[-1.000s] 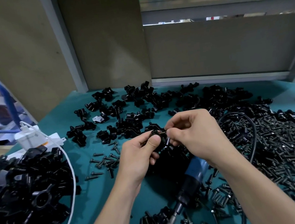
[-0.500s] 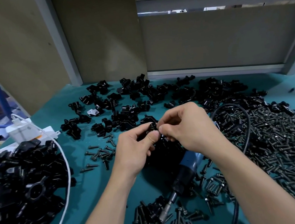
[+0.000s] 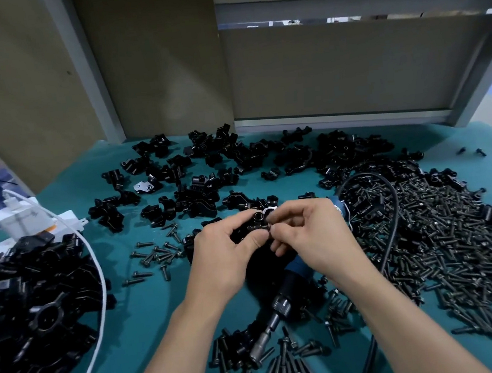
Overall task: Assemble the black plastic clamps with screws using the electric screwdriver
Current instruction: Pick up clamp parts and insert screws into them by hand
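The black plastic clamp is sitting raised above the counter, mid-view, between both hands. The left hand is gripping it, thumb and fingers curling round its body, while the right hand is pinching what looks like a screw against the clamp's side; the screw is mostly hiding behind the fingertips, so how deep it is sitting I cannot tell. The electric screwdriver is lying untouched on the teal counter directly under the hands, its bit pointing toward the near edge, its black cord looping away to the right. So, by my judgement, this clamp is only getting its screw started by hand, and the driving is not yet done. Plenty is remaining: loose clamp pieces are lying scattered across the back of the counter, a big heap of screws is spreading on the right, a small scatter of screws is lying left of the hands and another cluster of screws near the front edge. At the far left a pile of larger black parts is sitting beside a white charger and its white cable
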A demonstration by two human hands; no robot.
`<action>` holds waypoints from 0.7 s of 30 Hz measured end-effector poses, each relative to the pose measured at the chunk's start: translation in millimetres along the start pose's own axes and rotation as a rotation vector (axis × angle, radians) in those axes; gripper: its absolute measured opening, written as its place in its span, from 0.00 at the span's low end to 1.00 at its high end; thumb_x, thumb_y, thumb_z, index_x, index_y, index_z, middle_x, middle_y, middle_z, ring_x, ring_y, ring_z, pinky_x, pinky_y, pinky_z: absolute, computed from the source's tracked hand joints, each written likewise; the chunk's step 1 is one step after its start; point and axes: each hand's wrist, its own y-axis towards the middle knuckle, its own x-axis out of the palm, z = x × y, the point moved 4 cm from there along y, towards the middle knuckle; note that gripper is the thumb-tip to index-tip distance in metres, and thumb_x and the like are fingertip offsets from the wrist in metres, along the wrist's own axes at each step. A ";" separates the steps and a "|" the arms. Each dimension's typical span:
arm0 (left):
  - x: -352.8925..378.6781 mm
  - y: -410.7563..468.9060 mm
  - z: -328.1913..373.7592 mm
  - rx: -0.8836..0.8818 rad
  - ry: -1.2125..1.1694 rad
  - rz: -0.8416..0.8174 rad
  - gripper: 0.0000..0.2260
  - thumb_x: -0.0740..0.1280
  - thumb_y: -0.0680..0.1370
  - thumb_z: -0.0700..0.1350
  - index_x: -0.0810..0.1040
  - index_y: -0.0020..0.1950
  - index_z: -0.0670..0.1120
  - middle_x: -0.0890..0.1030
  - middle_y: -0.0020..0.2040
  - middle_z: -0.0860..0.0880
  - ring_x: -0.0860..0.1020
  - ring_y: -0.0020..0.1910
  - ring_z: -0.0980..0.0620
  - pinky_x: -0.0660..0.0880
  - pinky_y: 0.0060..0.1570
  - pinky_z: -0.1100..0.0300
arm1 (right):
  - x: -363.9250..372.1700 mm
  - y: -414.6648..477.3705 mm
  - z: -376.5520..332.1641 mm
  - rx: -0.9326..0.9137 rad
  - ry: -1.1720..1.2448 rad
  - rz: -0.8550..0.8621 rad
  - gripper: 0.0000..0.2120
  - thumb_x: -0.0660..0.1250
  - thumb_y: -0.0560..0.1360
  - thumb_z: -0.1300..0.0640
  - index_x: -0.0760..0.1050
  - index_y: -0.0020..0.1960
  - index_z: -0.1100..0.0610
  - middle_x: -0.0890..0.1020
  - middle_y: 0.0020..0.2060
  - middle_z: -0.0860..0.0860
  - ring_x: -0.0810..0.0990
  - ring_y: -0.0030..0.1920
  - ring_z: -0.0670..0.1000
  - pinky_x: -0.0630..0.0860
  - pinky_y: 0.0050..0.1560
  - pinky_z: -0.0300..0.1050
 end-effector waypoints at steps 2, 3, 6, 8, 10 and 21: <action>1.3 0.5 0.1 0.003 -0.018 -0.039 0.17 0.77 0.77 0.50 0.83 0.64 0.62 0.84 0.49 0.69 0.80 0.48 0.72 0.73 0.48 0.75 | 1.0 0.2 3.0 -0.025 -0.050 0.063 0.11 0.71 0.77 0.67 0.84 0.44 0.53 0.84 0.30 0.51 0.82 0.29 0.48 0.79 0.35 0.38; 1.6 1.4 -0.9 -0.005 -0.034 -0.061 0.16 0.76 0.78 0.50 0.83 0.64 0.62 0.86 0.50 0.64 0.81 0.44 0.68 0.75 0.47 0.71 | 2.1 0.7 4.2 -0.043 -0.081 0.086 0.11 0.72 0.77 0.66 0.84 0.44 0.51 0.84 0.29 0.49 0.81 0.29 0.46 0.78 0.35 0.38; 1.0 3.7 -4.7 -0.032 -0.093 -0.095 0.15 0.74 0.79 0.48 0.83 0.65 0.61 0.87 0.43 0.57 0.81 0.37 0.60 0.79 0.44 0.58 | 4.7 3.1 7.0 -0.082 -0.134 0.096 0.12 0.72 0.78 0.63 0.82 0.42 0.48 0.83 0.28 0.47 0.79 0.29 0.44 0.78 0.36 0.41; 0.7 4.5 -6.4 -0.040 -0.090 -0.081 0.15 0.75 0.78 0.47 0.84 0.64 0.60 0.88 0.48 0.52 0.85 0.44 0.53 0.81 0.50 0.51 | 5.4 4.4 7.7 -0.082 -0.163 0.089 0.11 0.70 0.80 0.60 0.82 0.40 0.48 0.82 0.29 0.49 0.79 0.29 0.45 0.77 0.36 0.44; 0.8 4.1 -6.6 -0.034 -0.056 -0.070 0.16 0.76 0.77 0.48 0.84 0.65 0.59 0.88 0.54 0.52 0.85 0.55 0.48 0.81 0.57 0.49 | 6.4 4.9 7.7 -0.079 -0.190 0.084 0.12 0.69 0.81 0.56 0.82 0.39 0.49 0.82 0.30 0.52 0.78 0.28 0.46 0.77 0.34 0.44; -5.9 -1.2 8.3 0.129 0.062 -0.004 0.24 0.78 0.74 0.43 0.81 0.56 0.74 0.80 0.48 0.78 0.78 0.55 0.75 0.70 0.54 0.80 | 11.5 6.3 1.2 -0.102 -0.455 0.056 0.23 0.56 0.85 0.44 0.71 0.35 0.55 0.73 0.23 0.45 0.71 0.27 0.45 0.67 0.31 0.45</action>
